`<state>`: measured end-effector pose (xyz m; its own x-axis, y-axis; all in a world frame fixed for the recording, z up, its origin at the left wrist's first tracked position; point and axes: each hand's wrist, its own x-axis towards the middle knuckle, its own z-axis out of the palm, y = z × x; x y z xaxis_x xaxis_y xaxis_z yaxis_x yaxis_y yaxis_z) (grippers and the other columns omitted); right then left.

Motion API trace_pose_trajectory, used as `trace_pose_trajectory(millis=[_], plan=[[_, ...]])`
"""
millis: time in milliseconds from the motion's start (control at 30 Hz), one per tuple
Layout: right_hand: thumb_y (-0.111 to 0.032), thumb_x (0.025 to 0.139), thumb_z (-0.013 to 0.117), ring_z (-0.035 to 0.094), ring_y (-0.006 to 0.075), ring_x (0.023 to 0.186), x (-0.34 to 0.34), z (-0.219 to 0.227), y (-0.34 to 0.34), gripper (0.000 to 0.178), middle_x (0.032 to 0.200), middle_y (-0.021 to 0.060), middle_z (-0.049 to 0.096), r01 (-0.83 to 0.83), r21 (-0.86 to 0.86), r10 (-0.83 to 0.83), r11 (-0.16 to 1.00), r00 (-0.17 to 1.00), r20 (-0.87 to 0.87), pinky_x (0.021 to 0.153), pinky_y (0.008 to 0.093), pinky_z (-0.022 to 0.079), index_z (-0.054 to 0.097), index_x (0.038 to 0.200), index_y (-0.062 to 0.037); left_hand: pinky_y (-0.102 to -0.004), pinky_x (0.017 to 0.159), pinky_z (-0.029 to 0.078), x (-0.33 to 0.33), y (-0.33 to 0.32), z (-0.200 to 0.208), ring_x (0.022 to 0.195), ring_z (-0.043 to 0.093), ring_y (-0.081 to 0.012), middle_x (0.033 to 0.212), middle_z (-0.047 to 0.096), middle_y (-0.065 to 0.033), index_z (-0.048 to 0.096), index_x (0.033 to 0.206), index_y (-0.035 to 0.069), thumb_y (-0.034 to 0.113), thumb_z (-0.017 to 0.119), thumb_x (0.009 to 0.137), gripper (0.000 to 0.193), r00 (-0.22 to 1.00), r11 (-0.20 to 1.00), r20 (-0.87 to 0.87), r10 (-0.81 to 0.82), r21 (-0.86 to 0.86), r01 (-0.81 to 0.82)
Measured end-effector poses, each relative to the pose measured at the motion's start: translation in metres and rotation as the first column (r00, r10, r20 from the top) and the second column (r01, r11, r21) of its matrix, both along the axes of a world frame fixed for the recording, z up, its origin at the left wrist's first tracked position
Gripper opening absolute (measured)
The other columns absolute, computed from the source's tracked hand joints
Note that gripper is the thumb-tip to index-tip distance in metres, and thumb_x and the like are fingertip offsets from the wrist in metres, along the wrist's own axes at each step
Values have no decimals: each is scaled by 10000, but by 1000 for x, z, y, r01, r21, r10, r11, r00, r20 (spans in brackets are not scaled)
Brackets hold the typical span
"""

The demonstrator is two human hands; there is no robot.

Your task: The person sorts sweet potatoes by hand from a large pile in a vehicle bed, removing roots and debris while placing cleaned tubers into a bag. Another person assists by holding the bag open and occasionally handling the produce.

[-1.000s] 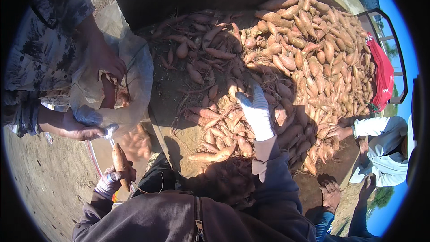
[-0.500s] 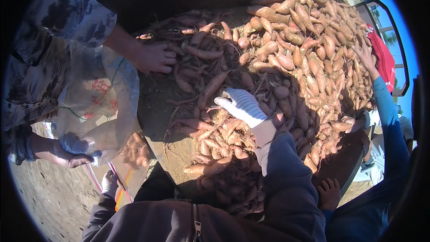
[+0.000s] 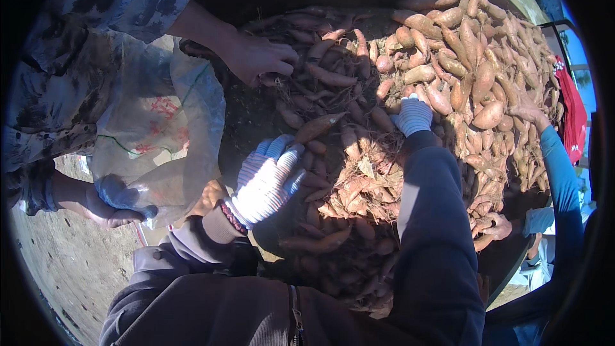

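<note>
Left hand: your left hand [image 3: 266, 182], in a knitted white glove with blue-striped fingers, lies at centre frame; fingers spread and loosely curved, palm down on the pile, fingertips touching 1 long tapered sweet potato [image 3: 318, 127]. No closed grasp shows.

Right hand: your right hand [image 3: 412, 114], in a matching ribbed glove, sits right of centre, upper half; fingers bent down among the tubers. You cannot tell whether it has hold of anything.

Sweet potato pile: the heap [image 3: 448, 70] fills the middle and upper right; spindle-shaped roots with dusty, reddish-tan skins, sunlit at upper right, shadowed near your hands, thin rootlets tangled between them.

Sleeves: dark, soft fabric rising from the lower edge.

Sack: a translucent woven plastic sack [image 3: 157, 141], crinkled, with faded red print, hangs at the left.

Other people: 1 bare hand [image 3: 259, 57] at upper centre rests on the tubers; another hand [image 3: 106, 202] at lower left grips the sack's edge. A blue-sleeved arm [image 3: 557, 173] reaches in at the right edge.

Ground: dry, sandy soil [image 3: 64, 269], lower left.
</note>
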<state>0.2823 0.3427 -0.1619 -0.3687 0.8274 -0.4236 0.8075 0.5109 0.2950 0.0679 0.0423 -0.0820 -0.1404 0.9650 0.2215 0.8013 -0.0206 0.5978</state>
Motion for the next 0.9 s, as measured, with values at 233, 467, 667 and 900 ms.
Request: trace_pose_trajectory(millis=[233,467,667,900], plan=[[-436,775,750,614,358,1007,38,58,-56,570,1122,161,609,151,168,-21,974,801,-598,840,461,506,577,1163,-57,-458,837,483,20,102,-83,984,590,-357,1082,599,-155,539,1224,27,295,719,773,554,980,935,-192,-48,-353,-23],[-81,852,642,532,93,903,55,110,-154,387,1044,13,546,-59,-490,-480,870,-334,-811,790,222,461,539,1220,-19,-420,906,517,6,44,-22,1003,633,-309,1119,615,-166,547,1182,-22,178,613,832,409,-310,948,910,274,-200,249],[-253,860,711,577,404,1102,-20,71,-170,525,1229,245,565,-78,17,34,997,215,-976,935,412,479,511,1270,9,-498,1064,407,34,-10,-45,1141,576,-375,1244,582,-224,530,1226,-19,196,622,839,452,-816,912,425,391,-298,281],[-342,817,682,462,369,1277,44,22,81,710,1389,219,477,317,73,-218,946,783,-583,1066,429,384,408,1398,-39,-499,1148,287,33,-27,-29,1323,429,-361,1451,434,-173,421,1414,49,346,697,836,706,-907,975,361,218,-36,220]])
